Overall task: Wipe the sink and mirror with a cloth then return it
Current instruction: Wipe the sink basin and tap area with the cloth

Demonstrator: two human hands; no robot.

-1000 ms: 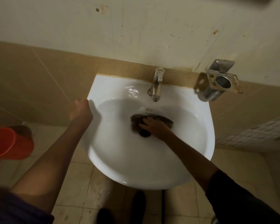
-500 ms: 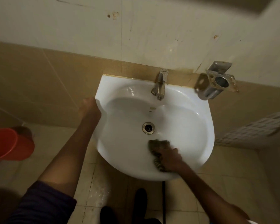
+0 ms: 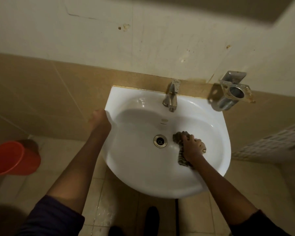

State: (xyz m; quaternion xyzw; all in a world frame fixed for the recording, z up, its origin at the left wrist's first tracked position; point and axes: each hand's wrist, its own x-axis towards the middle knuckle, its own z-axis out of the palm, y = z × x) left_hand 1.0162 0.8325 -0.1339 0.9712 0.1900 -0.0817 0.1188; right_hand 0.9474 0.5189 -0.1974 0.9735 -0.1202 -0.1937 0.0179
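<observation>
Head view, looking down on a white wall-mounted sink (image 3: 143,176), taken here as the landmark. The right hand (image 3: 192,147) is pressing a dark, patterned cloth (image 3: 181,156) against the inner bowl, just to the right of the metal drain (image 3: 160,141); its grip is lying curled over the bunched fabric, fingers (image 3: 187,137) bent down onto it, with cloth showing on both sides of the hand. The left hand (image 3: 100,119) is bearing against the sink's outer left rim, its grip closed around the edge; how far the fingers are wrapping under the rim cannot be told. A chrome tap (image 3: 172,95) is standing at the back centre of the sink, and below it, on the bowl wall above the drain, a small printed mark (image 3: 164,121) is showing, too small to read. A metal wall holder (image 3: 232,91) is hanging just beyond the sink's back right corner. An orange bucket (image 3: 14,158) is sitting on the tiled floor (image 3: 112,210), well to the left of the sink.
</observation>
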